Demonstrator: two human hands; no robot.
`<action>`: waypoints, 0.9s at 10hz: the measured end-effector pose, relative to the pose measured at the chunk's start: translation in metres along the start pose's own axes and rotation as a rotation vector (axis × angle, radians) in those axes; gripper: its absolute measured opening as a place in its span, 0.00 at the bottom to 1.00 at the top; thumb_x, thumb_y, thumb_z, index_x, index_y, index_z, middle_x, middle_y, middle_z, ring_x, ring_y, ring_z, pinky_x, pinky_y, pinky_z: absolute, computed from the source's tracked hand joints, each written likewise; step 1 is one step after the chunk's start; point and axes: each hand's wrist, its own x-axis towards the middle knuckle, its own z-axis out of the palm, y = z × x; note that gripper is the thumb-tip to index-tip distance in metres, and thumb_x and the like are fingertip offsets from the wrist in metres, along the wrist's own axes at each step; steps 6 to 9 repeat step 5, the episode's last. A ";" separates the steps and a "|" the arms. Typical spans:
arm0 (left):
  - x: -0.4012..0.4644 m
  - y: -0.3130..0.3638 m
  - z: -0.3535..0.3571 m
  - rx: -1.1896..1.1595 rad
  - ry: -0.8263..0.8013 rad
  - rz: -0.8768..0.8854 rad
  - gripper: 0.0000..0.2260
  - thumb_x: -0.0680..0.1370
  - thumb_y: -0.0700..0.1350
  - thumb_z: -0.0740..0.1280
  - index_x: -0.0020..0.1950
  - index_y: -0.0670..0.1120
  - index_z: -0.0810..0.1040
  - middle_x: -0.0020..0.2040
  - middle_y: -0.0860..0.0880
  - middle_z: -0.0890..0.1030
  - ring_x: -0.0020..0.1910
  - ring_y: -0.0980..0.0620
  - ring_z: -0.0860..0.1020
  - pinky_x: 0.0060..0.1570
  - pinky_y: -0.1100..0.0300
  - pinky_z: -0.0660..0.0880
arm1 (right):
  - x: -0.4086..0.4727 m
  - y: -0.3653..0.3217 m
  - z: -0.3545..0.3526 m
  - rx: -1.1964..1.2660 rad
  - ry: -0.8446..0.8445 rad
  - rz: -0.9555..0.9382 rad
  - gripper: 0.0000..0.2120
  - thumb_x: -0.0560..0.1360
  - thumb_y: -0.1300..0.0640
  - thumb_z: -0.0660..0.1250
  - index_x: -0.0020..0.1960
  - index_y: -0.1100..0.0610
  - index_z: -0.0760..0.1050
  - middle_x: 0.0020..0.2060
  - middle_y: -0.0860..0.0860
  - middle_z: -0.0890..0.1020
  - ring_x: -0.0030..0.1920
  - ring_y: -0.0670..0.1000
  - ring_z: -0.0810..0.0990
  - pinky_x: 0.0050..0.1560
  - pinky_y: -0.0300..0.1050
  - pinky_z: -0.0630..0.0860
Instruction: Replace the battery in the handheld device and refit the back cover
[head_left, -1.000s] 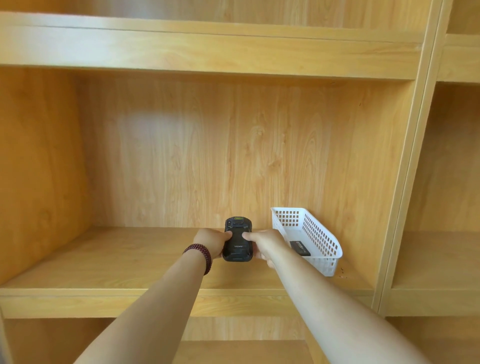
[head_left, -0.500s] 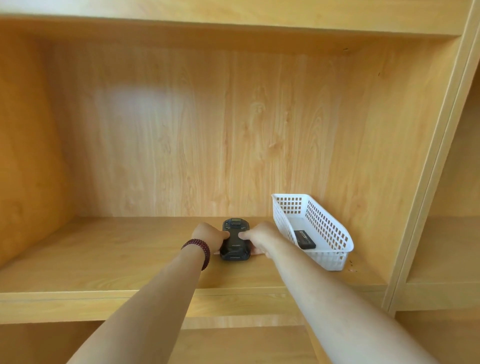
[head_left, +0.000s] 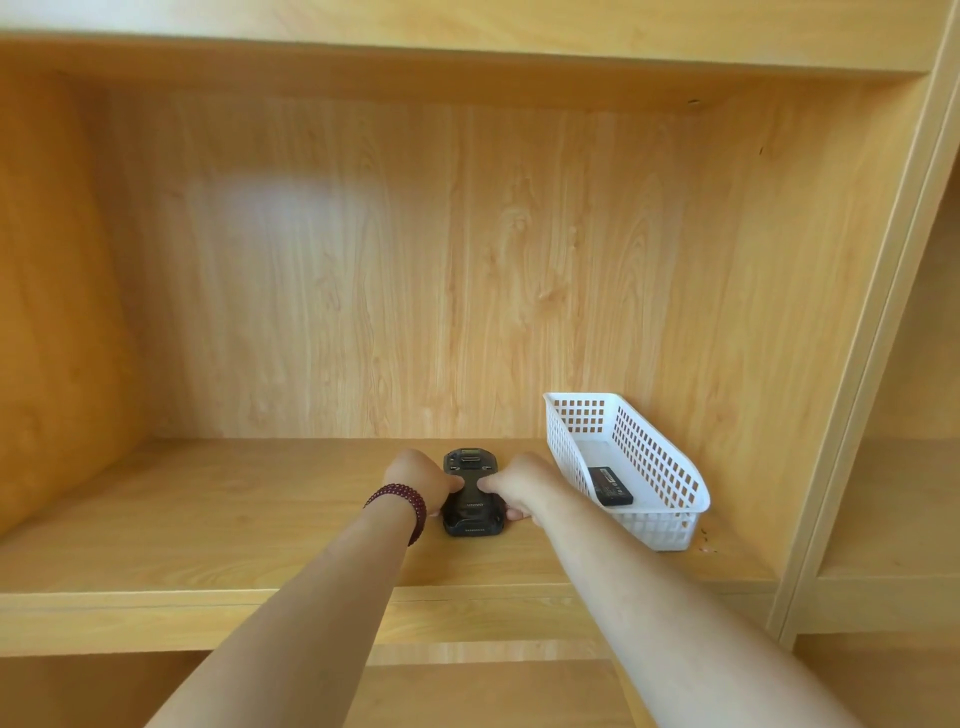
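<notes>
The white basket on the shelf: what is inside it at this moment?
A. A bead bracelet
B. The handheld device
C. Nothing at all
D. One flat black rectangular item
D: a single flat black item lies on the floor of the white basket, while the handheld device rests on the shelf between the left hand and the right hand.

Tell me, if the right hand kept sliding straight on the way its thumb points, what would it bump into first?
The right hand points leftward across the black handheld device, which its thumb already touches. Past it, the left hand looks next in line, its thumb nearly tip to tip.
</notes>
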 end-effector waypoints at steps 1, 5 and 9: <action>-0.001 0.000 0.000 0.054 -0.003 -0.011 0.15 0.76 0.53 0.70 0.43 0.41 0.75 0.39 0.44 0.81 0.35 0.49 0.77 0.32 0.61 0.72 | -0.003 0.001 0.000 -0.033 0.000 0.001 0.20 0.75 0.48 0.69 0.59 0.62 0.76 0.50 0.55 0.84 0.36 0.52 0.81 0.37 0.40 0.76; -0.009 -0.003 -0.003 -0.039 0.074 0.108 0.16 0.79 0.57 0.64 0.41 0.45 0.75 0.36 0.48 0.79 0.33 0.51 0.76 0.33 0.62 0.72 | -0.018 -0.005 -0.013 -0.023 0.040 0.001 0.26 0.79 0.42 0.62 0.68 0.60 0.71 0.39 0.52 0.81 0.31 0.48 0.80 0.35 0.40 0.76; -0.009 -0.003 -0.003 -0.039 0.074 0.108 0.16 0.79 0.57 0.64 0.41 0.45 0.75 0.36 0.48 0.79 0.33 0.51 0.76 0.33 0.62 0.72 | -0.018 -0.005 -0.013 -0.023 0.040 0.001 0.26 0.79 0.42 0.62 0.68 0.60 0.71 0.39 0.52 0.81 0.31 0.48 0.80 0.35 0.40 0.76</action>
